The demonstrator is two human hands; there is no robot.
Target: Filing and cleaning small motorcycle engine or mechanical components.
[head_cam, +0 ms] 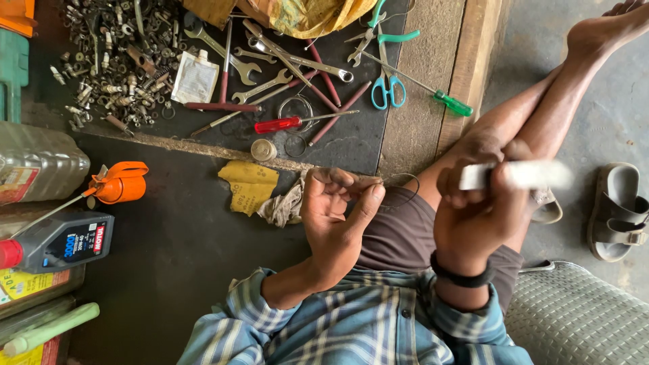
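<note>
Thin dark wire ring is sitting at mid-frame, pinched at its left edge between thumb and fingertips of the left hand; that hand is curling almost closed around the pinch, palm turned up. Just right of it, the right hand is wrapping fully closed around a whitish, motion-blurred stick-like tool, which is pointing toward the right of the frame. What the tool is cannot be told through the blur. A black band is circling the right wrist. The ring and the tool are lying near each other, apparently not touching.

Both hands are working above the person's lap, over brown shorts and a folded bare leg. In the upper part of the frame, a dark mat is carrying spanners, a red-handled screwdriver, blue-handled scissors and a heap of small metal parts. An orange oil can is standing at left, beside a grey oil bottle.

Risks, as judged: the ring is being held by a narrow fingertip pinch, so a push from the moving tool could be springing it loose onto the floor or into the parts heap. The tool could also be slipping off the thin wire toward the left fingers.
</note>
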